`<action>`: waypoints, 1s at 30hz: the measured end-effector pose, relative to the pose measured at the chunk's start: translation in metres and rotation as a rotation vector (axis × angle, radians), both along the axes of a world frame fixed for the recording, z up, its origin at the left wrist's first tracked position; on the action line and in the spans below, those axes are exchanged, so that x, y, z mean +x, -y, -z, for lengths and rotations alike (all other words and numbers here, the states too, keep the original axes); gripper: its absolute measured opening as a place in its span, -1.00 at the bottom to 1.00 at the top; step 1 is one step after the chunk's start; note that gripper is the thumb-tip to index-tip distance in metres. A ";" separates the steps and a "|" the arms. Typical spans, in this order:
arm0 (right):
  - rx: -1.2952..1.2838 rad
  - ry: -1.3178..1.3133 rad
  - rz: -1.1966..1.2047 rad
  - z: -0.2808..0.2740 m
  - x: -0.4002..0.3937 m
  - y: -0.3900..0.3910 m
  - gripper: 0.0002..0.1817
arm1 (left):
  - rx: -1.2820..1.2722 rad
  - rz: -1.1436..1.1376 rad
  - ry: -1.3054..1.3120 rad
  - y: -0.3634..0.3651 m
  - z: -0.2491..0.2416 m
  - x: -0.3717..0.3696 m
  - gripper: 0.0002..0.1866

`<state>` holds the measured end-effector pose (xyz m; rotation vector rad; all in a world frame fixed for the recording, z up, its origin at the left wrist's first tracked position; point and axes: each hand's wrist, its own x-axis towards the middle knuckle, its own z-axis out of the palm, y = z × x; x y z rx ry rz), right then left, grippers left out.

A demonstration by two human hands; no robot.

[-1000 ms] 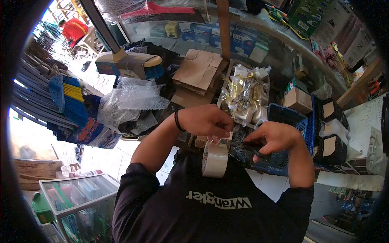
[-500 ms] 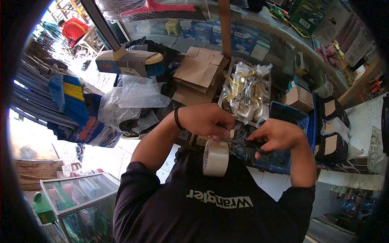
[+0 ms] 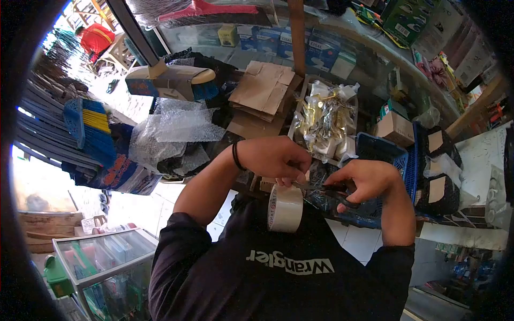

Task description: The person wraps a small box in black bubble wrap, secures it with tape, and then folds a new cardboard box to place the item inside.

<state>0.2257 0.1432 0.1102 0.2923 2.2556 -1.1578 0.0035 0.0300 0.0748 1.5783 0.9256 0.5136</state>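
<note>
My left hand (image 3: 274, 159), with a black band on the wrist, is closed with its fingertips pinched at the upper edge of a wide roll of clear packing tape (image 3: 287, 209). The roll hangs just below those fingers, in front of my dark shirt. In my right hand (image 3: 369, 181) is a pair of scissors (image 3: 341, 196) with black handles. Its blades point left and reach close to my left fingertips and the top of the tape. Whether the blades touch the tape I cannot make out.
Beyond my hands a box of gold-coloured metal hardware (image 3: 326, 120) in plastic sits beside flat cardboard pieces (image 3: 262, 91). A blue plastic basket (image 3: 383, 147) is at the right. Bubble wrap (image 3: 179, 128) and brooms (image 3: 93, 128) are at the left, and a glass case (image 3: 107, 257) stands lower left.
The scissors' handles have shifted and turned slightly in my right hand, which has moved a little. The tape roll has turned slightly. My left hand stays nearly in place.
</note>
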 end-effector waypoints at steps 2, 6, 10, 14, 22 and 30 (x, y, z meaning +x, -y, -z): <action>-0.003 0.018 0.009 0.003 0.001 0.000 -0.28 | -0.029 0.011 -0.018 0.000 -0.002 0.000 -0.86; -0.016 0.043 0.004 0.006 0.002 -0.003 -0.28 | -0.023 0.008 0.014 0.001 -0.001 -0.002 -0.84; -0.038 0.013 0.033 0.006 0.004 -0.001 -0.29 | -0.059 -0.020 0.009 0.002 0.000 -0.001 -0.82; -0.043 -0.042 0.021 0.003 0.000 0.001 -0.31 | -0.074 -0.042 0.012 0.003 0.000 0.000 -0.80; -0.035 -0.038 -0.014 -0.001 -0.012 0.005 -0.32 | -0.048 -0.059 0.001 0.004 -0.002 0.000 -0.82; -0.121 -0.099 0.040 -0.002 -0.017 0.008 -0.38 | 0.086 -0.069 -0.098 0.005 -0.004 0.000 -0.81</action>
